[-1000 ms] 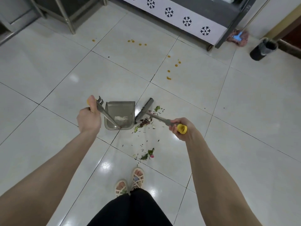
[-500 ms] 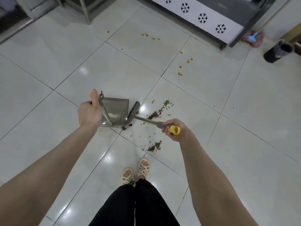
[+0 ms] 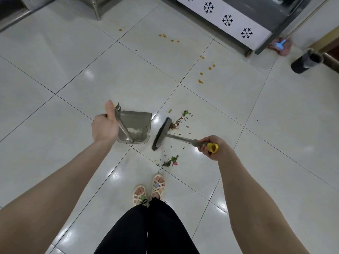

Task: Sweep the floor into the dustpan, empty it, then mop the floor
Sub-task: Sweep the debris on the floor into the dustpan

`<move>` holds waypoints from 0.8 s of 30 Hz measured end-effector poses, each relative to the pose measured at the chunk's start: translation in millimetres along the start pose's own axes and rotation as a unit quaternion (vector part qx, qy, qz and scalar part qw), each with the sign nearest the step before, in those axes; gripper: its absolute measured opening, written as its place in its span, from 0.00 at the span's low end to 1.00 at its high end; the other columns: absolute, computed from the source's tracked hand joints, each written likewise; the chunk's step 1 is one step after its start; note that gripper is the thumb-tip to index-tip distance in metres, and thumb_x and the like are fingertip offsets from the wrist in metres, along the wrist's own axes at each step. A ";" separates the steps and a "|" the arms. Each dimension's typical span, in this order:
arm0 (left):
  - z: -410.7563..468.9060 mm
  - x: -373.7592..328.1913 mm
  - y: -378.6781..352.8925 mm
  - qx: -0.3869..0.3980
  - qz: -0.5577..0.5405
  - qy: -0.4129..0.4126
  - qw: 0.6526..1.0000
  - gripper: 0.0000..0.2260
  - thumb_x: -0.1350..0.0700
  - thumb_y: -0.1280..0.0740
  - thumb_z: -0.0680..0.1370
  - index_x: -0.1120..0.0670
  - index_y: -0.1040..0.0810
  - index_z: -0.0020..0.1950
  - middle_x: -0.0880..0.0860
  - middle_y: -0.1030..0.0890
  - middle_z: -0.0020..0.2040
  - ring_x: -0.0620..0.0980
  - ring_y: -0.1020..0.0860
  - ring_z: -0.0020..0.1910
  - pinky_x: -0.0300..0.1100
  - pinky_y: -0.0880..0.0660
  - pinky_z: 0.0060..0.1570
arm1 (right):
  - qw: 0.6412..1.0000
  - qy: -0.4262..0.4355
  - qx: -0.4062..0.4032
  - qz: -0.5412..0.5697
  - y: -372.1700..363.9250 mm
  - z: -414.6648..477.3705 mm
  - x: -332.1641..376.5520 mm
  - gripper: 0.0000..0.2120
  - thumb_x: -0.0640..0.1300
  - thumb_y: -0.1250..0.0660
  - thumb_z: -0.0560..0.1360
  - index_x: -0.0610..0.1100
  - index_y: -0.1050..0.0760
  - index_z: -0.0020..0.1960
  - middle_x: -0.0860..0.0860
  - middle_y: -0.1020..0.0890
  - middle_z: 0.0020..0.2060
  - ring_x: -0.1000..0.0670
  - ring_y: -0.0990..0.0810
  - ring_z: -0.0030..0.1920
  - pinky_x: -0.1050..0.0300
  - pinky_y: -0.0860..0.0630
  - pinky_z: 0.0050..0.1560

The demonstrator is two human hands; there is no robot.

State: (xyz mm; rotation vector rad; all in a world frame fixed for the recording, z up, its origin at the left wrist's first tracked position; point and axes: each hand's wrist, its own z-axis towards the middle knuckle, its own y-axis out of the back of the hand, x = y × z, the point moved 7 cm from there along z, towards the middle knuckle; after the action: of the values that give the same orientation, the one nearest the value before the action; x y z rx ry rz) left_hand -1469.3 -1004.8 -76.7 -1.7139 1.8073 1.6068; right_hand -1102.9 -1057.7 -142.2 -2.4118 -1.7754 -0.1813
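White tiled floor (image 3: 64, 57) holds unswept scraps (image 3: 178, 121); left hand (image 3: 104, 128) grips dustpan (image 3: 136, 125) handle, right hand (image 3: 211, 147) grips broom (image 3: 162, 133) beside it; emptying, mopping remain

One wide-angle view looks from the person's head, forward and steeply down onto the tiled floor (image 3: 88, 57). Both forearms enter from the bottom corners. The left hand (image 3: 103, 128), gripping the dustpan (image 3: 136, 123), and the right hand (image 3: 211, 148), gripping the broom (image 3: 183, 139), sit mid-frame at the end of outstretched arms. The feet (image 3: 157, 186) stand just under centre. Along the top edge, farther off, runs a cabinet's patterned panel (image 3: 236, 27).
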 end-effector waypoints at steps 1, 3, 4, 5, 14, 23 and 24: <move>-0.8 1.0 0.1 0.000 -0.003 0.002 1.000 0.38 0.25 0.54 0.69 0.60 0.27 0.38 0.59 0.28 0.33 0.58 0.28 0.34 0.56 0.23 0.42 | 1.000 0.007 -0.008 -0.001 2.3 -1.7 1.0 0.05 0.35 0.40 0.77 0.34 0.27 0.47 0.45 0.25 0.27 0.56 0.31 0.17 0.69 0.32 0.17; -3.4 2.3 1.8 0.000 -0.009 0.006 1.000 0.39 0.25 0.54 0.68 0.61 0.27 0.38 0.59 0.27 0.33 0.58 0.27 0.35 0.57 0.23 0.44 | 1.000 0.021 -0.019 -0.002 4.7 -4.8 1.8 0.05 0.35 0.41 0.77 0.34 0.28 0.48 0.45 0.27 0.30 0.56 0.31 0.17 0.69 0.31 0.17; -4.8 2.4 3.0 0.001 -0.012 0.007 1.000 0.39 0.25 0.54 0.68 0.60 0.27 0.38 0.59 0.27 0.33 0.58 0.27 0.34 0.57 0.23 0.44 | 0.999 0.026 -0.021 -0.002 5.8 -6.9 1.9 0.05 0.35 0.41 0.77 0.34 0.28 0.49 0.45 0.28 0.32 0.56 0.31 0.17 0.68 0.31 0.17; -6.0 1.8 3.4 0.003 -0.015 0.005 1.000 0.38 0.26 0.54 0.69 0.60 0.27 0.38 0.59 0.28 0.33 0.58 0.28 0.34 0.57 0.23 0.44 | 0.999 0.029 -0.020 -0.001 6.9 -9.5 2.3 0.05 0.35 0.41 0.77 0.34 0.28 0.49 0.45 0.28 0.33 0.56 0.31 0.18 0.68 0.31 0.17; -16.6 -7.9 16.9 0.004 -0.007 -0.006 1.000 0.33 0.31 0.53 0.77 0.59 0.27 0.38 0.58 0.28 0.33 0.57 0.28 0.34 0.56 0.24 0.43 | 0.998 0.021 0.048 -0.028 -5.3 -31.6 -1.4 0.06 0.37 0.39 0.77 0.34 0.29 0.52 0.45 0.27 0.29 0.56 0.30 0.18 0.69 0.31 0.17; -44.4 2.6 29.0 -0.037 -0.018 0.007 0.999 0.36 0.28 0.52 0.73 0.60 0.27 0.37 0.57 0.28 0.32 0.57 0.28 0.33 0.58 0.22 0.45 | 0.989 -0.045 0.093 -0.105 -25.3 -20.1 -18.8 0.06 0.38 0.40 0.79 0.35 0.31 0.52 0.45 0.29 0.33 0.56 0.29 0.18 0.70 0.31 0.18; -48.5 3.8 27.5 -0.042 -0.017 0.010 0.999 0.36 0.29 0.52 0.74 0.61 0.26 0.38 0.57 0.28 0.32 0.57 0.28 0.33 0.57 0.22 0.45 | 0.987 -0.056 0.098 -0.112 -23.4 -16.3 -20.7 0.06 0.38 0.40 0.79 0.35 0.32 0.52 0.45 0.29 0.34 0.56 0.29 0.18 0.69 0.31 0.18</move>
State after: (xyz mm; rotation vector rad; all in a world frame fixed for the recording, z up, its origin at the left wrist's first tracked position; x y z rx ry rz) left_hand -1467.4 -1050.6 -44.8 -1.7927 1.7328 1.6788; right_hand -1131.6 -1073.3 -128.9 -2.1242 -2.0067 0.1026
